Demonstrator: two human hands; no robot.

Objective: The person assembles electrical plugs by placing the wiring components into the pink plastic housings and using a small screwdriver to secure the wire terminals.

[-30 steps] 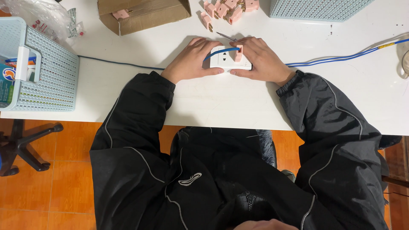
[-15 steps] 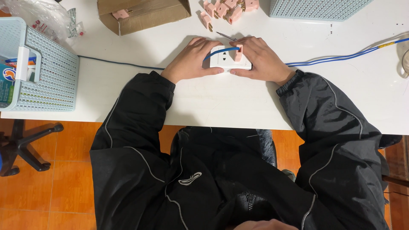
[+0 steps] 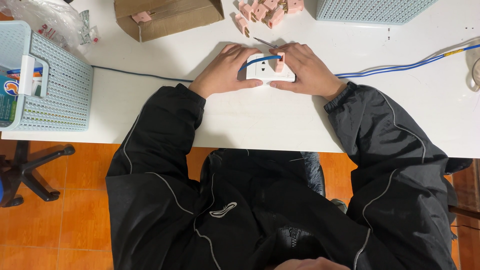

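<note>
Left edge of counter (image 3: 250,120): pale blue perforated basket (image 3: 55,90) holding packets; clear plastic bag (image 3: 45,20) lay beyond it at the far left. Far centre-left: open cardboard box (image 3: 165,17) with one pink plug (image 3: 141,16) inside. A thin dark cable (image 3: 140,75) ran from the basket side toward the hands.

Centre: white socket block (image 3: 267,70), flat on the counter, just beyond the person's chest. Left hand (image 3: 225,70) lay curled against the block's left end, grip narrow, fingers pressing the housing. A short blue wire (image 3: 260,59) arched over the block's top face. Right hand (image 3: 307,70) closed round the right end, thumb and fingers pinching a pink plug piece (image 3: 279,62) seated at the block's far right corner.

Judgement on the step in hand: it would go best with the left hand bracing the block flat while the right pressed the pink piece straight in, blue wire kept clear of pinching.

Far centre: loose heap of pink plugs (image 3: 265,10). Far right: second pale blue basket (image 3: 370,10). Right: blue cables (image 3: 400,67) trailing off the counter's right side
</note>
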